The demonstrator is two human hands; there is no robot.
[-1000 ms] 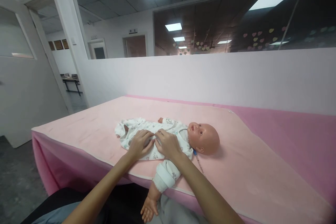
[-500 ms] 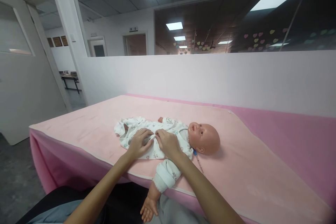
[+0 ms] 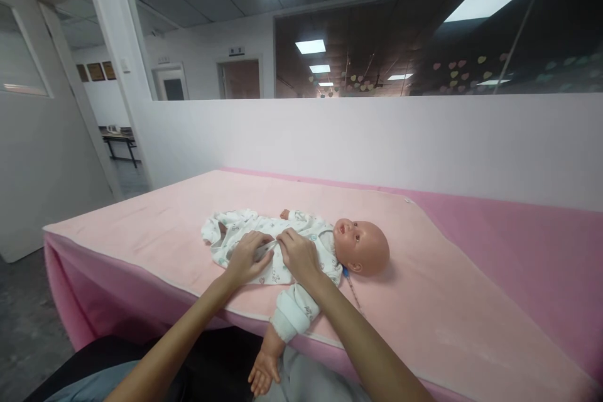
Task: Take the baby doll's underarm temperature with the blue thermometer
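Thumbs (image 3: 266,260) have parted slightly, half-curled left hand (image 3: 247,257) and right hand (image 3: 300,254) gripping doll's (image 3: 366,248) romper (image 3: 279,274).

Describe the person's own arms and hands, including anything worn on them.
The left hand and right hand are bare, with no gloves. The left forearm and right forearm look slim and uncovered, with no sleeve, watch or bracelet in view. No rings or markings can be made out; the fingernails are too small to judge.
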